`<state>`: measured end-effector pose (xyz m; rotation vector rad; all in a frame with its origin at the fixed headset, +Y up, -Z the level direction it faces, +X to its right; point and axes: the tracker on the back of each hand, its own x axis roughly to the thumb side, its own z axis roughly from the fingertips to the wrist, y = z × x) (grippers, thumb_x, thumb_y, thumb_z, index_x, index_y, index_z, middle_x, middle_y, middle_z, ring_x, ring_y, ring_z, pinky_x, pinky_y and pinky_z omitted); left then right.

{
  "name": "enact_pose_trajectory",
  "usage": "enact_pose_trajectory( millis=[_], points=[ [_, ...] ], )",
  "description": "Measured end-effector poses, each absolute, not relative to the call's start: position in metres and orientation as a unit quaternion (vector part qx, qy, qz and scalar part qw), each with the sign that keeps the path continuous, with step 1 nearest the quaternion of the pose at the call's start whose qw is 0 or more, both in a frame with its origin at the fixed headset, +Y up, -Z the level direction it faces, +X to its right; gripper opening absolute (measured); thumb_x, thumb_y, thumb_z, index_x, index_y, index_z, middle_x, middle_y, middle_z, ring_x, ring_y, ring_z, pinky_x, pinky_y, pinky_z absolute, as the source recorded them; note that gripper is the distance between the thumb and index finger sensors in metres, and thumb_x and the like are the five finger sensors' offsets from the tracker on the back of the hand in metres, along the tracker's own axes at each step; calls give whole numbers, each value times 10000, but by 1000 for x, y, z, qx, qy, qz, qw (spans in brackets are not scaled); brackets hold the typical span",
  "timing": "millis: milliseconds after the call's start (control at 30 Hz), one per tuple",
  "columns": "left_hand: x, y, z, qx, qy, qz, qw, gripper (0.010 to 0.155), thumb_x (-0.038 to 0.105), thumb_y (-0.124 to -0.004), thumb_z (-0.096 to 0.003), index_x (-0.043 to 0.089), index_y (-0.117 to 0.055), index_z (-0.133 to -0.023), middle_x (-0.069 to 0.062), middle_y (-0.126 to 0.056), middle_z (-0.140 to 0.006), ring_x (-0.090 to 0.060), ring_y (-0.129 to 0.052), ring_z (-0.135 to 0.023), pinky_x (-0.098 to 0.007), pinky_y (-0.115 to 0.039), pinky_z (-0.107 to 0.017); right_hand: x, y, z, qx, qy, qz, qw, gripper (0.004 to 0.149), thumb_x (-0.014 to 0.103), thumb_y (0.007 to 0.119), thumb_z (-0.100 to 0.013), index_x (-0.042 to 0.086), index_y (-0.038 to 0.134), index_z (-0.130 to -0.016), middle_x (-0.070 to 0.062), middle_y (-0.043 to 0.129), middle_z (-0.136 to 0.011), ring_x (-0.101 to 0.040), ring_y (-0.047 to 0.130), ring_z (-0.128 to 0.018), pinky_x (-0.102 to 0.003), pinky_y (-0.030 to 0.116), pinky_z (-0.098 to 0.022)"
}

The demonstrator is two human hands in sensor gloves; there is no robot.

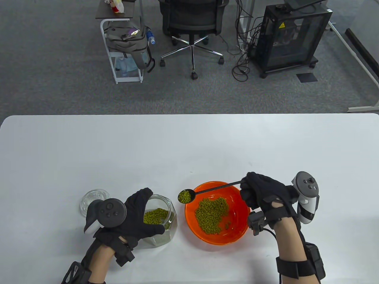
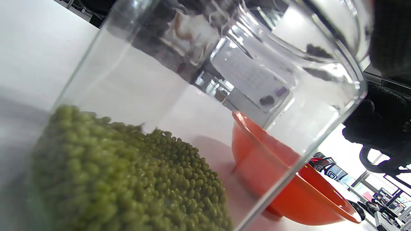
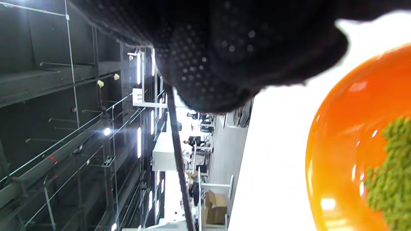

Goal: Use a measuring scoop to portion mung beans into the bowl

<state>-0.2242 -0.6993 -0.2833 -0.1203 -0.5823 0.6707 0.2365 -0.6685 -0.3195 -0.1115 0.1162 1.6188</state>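
An orange bowl [image 1: 237,233] with a heap of mung beans [image 1: 211,214] stands near the table's front edge; its rim [image 2: 289,179] and wall [image 3: 340,144] show in both wrist views. My right hand [image 1: 256,192] grips the handle of a black measuring scoop [image 1: 185,196] filled with beans, held over the bowl's left rim. To the left stands a glass jar [image 1: 161,219] holding beans [image 2: 128,179]. My left hand [image 1: 139,217] grips the jar from the left and tilts it toward the bowl. In the right wrist view the scoop handle [image 3: 176,154] runs down from the gloved fingers.
The jar's glass lid [image 1: 94,201] lies on the table just left of my left hand. The white table [image 1: 189,148] stretches far behind the bowl. Beyond its far edge are an office chair [image 1: 192,26], a cart [image 1: 124,44] and a black cabinet [image 1: 291,35].
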Motion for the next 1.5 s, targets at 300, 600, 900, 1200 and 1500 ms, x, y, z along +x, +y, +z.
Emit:
enact_pose_trajectory(
  millis=[300,600,900,1200,1500],
  points=[
    [-224,-700,-283,-58,-281,325,901,1240,824,-865,-396,-8,-271,-1099,-321,-377,-1140,-612,-544,-1029,-736,-532,-725,292,-686,-313,-94,23,751,653,442,452,806,-499,62,968,-631,-100,1068,-396,-218,1021,-173,-338,878,-151],
    [-224,-700,-283,-58,-281,326,901,1242,825,-865,-396,-8,-271,-1099,-321,-377,-1139,-611,-544,-1029,-737,-531,-724,315,-697,-302,-110,3,767,632,442,458,822,-491,62,974,-616,-98,1066,-374,-213,1015,-157,-340,874,-143],
    [-224,-700,-283,-58,-281,324,902,1242,826,-862,-397,-9,-270,-1100,-322,-376,-1140,-612,-544,-1029,-737,-531,-724,306,-687,-292,-98,-27,830,549,442,467,841,-476,69,987,-598,-94,1067,-353,-208,1012,-141,-341,873,-137],
    [-224,-700,-283,-58,-281,325,901,1240,825,-862,-398,-7,-268,-1100,-320,-375,-1141,-612,-542,-1030,-737,-530,-724,292,-671,-285,-39,-59,859,507,438,476,878,-457,81,1008,-594,-104,1078,-361,-223,1019,-154,-348,876,-147],
    [-224,-700,-283,-58,-281,325,901,1240,827,-860,-398,-6,-268,-1100,-320,-374,-1141,-612,-541,-1030,-737,-530,-725,269,-646,-270,44,-112,888,443,435,477,888,-450,89,1012,-601,-104,1081,-374,-230,1020,-165,-353,875,-159]
  ],
)
